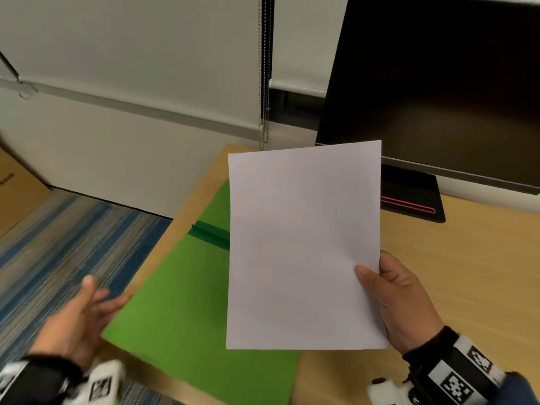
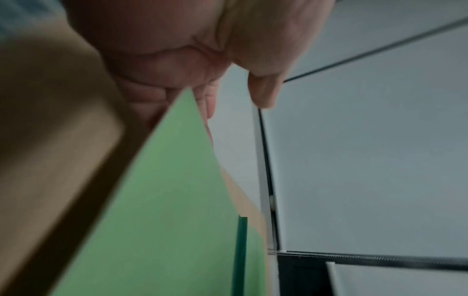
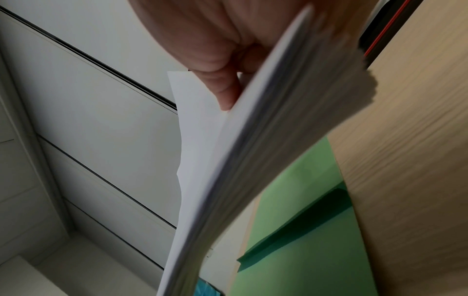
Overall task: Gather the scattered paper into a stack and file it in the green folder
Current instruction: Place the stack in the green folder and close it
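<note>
My right hand (image 1: 394, 293) grips a stack of white paper (image 1: 304, 244) by its right edge, thumb on top, and holds it above the desk. In the right wrist view the paper stack (image 3: 253, 150) shows as several sheets bent under my thumb (image 3: 222, 90). The green folder (image 1: 181, 302) lies closed on the wooden desk (image 1: 467, 273), partly hidden under the paper, with a dark green band (image 1: 210, 233) across it. My left hand (image 1: 87, 311) is blurred, with its fingers spread at the folder's left corner. In the left wrist view the green folder (image 2: 164, 200) lies just beside my fingers (image 2: 207, 100).
A black monitor (image 1: 438, 83) on a black stand (image 1: 409, 197) fills the back right of the desk. Blind cords (image 1: 264, 68) hang against the white wall. Left of the desk lie striped blue carpet (image 1: 58, 244) and a cardboard box (image 1: 14, 191).
</note>
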Demonstrator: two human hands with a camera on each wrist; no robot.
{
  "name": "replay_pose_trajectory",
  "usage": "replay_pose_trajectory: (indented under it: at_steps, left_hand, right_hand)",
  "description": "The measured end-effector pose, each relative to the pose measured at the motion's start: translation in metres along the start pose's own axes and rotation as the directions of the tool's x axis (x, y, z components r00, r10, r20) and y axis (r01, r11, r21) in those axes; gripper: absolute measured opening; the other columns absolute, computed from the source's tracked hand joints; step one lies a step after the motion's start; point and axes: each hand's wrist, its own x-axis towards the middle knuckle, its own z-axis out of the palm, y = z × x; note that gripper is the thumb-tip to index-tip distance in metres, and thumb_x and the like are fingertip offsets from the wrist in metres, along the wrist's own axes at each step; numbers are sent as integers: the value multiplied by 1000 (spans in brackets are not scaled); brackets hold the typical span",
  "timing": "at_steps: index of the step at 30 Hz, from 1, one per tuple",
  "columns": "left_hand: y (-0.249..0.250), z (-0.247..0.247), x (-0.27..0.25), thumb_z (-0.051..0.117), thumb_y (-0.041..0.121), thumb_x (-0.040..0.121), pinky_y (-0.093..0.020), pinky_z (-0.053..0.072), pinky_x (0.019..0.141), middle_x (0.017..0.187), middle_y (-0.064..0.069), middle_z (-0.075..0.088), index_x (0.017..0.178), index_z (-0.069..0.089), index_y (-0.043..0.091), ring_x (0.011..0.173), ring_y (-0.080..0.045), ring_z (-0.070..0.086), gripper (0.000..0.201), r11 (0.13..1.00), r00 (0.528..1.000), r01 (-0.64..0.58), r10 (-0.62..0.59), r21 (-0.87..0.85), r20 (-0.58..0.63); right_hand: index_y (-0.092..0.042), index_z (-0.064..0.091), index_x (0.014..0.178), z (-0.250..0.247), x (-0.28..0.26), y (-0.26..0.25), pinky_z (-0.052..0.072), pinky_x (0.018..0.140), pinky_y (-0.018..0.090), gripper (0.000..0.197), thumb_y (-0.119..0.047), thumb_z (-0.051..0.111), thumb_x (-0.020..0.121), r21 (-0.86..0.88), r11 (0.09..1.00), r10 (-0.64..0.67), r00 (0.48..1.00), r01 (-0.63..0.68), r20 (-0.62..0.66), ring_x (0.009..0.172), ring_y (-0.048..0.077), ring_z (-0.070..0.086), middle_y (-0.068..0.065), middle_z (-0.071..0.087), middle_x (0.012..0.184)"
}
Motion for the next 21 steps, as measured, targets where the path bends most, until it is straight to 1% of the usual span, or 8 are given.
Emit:
replay_pose_trajectory:
  at_steps: [4, 7, 8, 9, 11, 13, 17, 21]
  left_hand:
    - [-40, -8, -35, 50, 77, 83, -43, 63, 61, 93, -14, 79, 105, 57, 9, 79, -24, 78, 72, 958, 995, 94, -80, -270, 62]
    - [-59, 6, -55, 77, 70, 63, -52, 44, 108, 132, -21, 65, 128, 58, -2, 124, -32, 61, 99, 998, 990, 66, -64, -14, 123]
    - [-64, 13, -60, 83, 56, 67, -39, 38, 113, 136, -22, 62, 132, 55, -5, 130, -25, 57, 94, 995, 988, 18, -34, 100, 152]
    - [-67, 24, -66, 92, 35, 63, -23, 46, 103, 124, -16, 71, 130, 56, -7, 115, -11, 65, 88, 985, 976, -39, 1, 169, 217]
    - [-72, 44, -67, 72, -16, 76, -3, 42, 51, 70, 5, 78, 113, 60, -7, 49, 9, 58, 40, 972, 979, -69, 23, 225, 203]
    - [-63, 35, -73, 50, -32, 82, -4, 30, 38, 51, 7, 70, 102, 61, -1, 32, 7, 43, 38, 936, 976, -161, 104, 313, 191]
    - [-19, -15, -11, 50, -27, 84, -13, 57, 55, 92, -15, 79, 98, 74, 15, 63, -7, 72, 50, 839, 967, -240, 163, 488, 196]
    - [17, -97, 167, 62, -10, 87, -37, 63, 77, 117, -14, 74, 118, 73, 24, 98, -25, 75, 47, 582, 914, -401, 305, 708, 267]
  right_hand:
    - [-7, 67, 115, 0, 4, 5, 59, 85, 41, 29, 4, 48, 96, 27, 1000, 12, 999, -11, -37, 92, 24, 74, 12, 77, 110]
    - [-8, 67, 117, 1, 8, 8, 60, 83, 41, 30, 5, 49, 96, 43, 999, 28, 999, -26, -45, 93, 26, 73, 13, 77, 111]
    - [-8, 67, 116, 2, 9, 9, 60, 83, 41, 30, 4, 49, 96, 43, 999, 32, 998, -30, -49, 94, 26, 73, 14, 77, 112]
    - [-9, 68, 116, 2, 11, 9, 60, 83, 41, 30, 3, 50, 96, 44, 999, 35, 998, -32, -54, 95, 27, 73, 14, 76, 112]
    - [-8, 67, 117, 3, 14, 9, 60, 84, 43, 30, 3, 50, 95, 51, 998, 34, 998, -31, -59, 97, 30, 72, 16, 75, 114]
    - [-8, 67, 118, 2, 16, 7, 59, 85, 45, 30, 3, 51, 95, 53, 998, 34, 998, -31, -60, 97, 32, 71, 17, 75, 113]
    - [-9, 67, 118, -12, 18, 2, 60, 83, 44, 29, 1, 50, 97, 10, 1000, 21, 997, -20, -68, 95, 31, 72, 15, 76, 112]
    - [-13, 67, 116, -34, 16, 0, 63, 76, 40, 27, -1, 51, 98, -28, 999, 31, 997, -34, -75, 91, 27, 74, 10, 78, 109]
